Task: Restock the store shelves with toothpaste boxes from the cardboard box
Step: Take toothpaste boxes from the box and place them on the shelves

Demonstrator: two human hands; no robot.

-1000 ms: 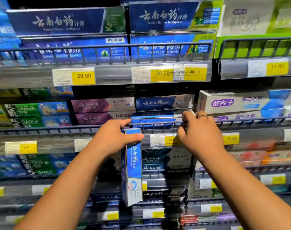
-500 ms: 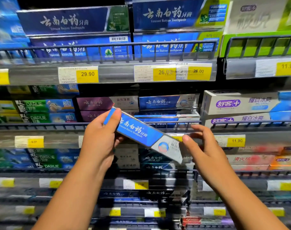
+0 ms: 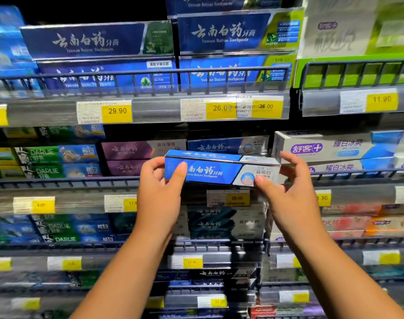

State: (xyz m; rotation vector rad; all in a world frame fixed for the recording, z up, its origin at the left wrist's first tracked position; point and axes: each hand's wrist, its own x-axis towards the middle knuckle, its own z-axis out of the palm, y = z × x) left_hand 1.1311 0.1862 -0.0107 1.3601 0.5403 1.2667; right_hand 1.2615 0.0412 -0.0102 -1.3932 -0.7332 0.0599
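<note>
Both forearms and wrists are bare as far as the view reaches. The left hand and the right hand are bare too, with slim fingers and short-trimmed thumbnails.

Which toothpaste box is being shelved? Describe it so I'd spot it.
On the middle shelf, find the yellow 25.00 price tag. Above it, the left hand and right hand hold a blue-and-silver toothpaste box level. Unlike its neighbours, it sits in front of the rail.

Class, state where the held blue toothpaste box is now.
Head view, centre: the blue toothpaste box is held lengthwise between the left hand and right hand, in front of the middle shelf rail, above the 25.00 price tag.
</note>
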